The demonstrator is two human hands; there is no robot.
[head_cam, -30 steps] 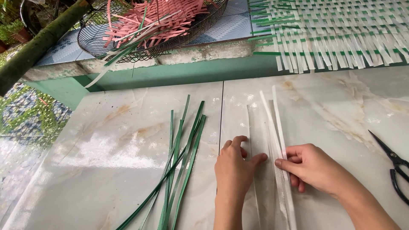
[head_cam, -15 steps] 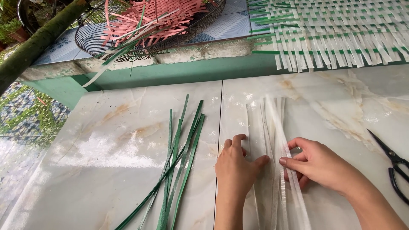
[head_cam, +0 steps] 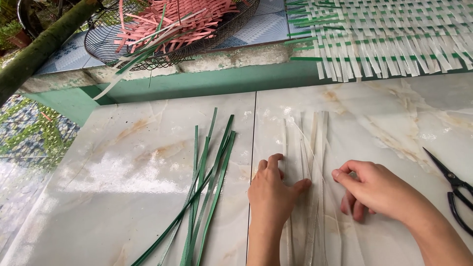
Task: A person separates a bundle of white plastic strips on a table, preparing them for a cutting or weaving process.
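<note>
The pale translucent strips (head_cam: 311,162) lie side by side on the marble counter (head_cam: 113,167), lower centre of the frame, running from the middle down toward the bottom edge; a couple cross each other slightly near their upper ends. They look thin, light and springy, prob. slick on the polished stone (likely to slide or fan out if nudged), stiff lengthwise but easy to bend. Best hold seems to be pressing flat w/ fingertips near mid-length, or pinching one strip by its edges.

The left hand (head_cam: 272,189) lies palm down on the left part of the bundle, fingers loosely curled, thumb stretched right and touching a strip; it presses rather than grips. The right hand (head_cam: 369,189), just right of the bundle, is half closed, forefinger and thumb at the outermost strip's edge; whether it actually pinches a strip cannot be told.

Left of the hands, a loose sheaf of dark green strips (head_cam: 204,192) fans across the counter, apart from the pale ones. Black scissors (head_cam: 451,184) rest at the right edge. Upper right, a woven mat (head_cam: 389,37) of pale and green strips. Upper left, a wire basket (head_cam: 197,47) w/ pink strips (head_cam: 167,22) sits on a tiled ledge.
</note>
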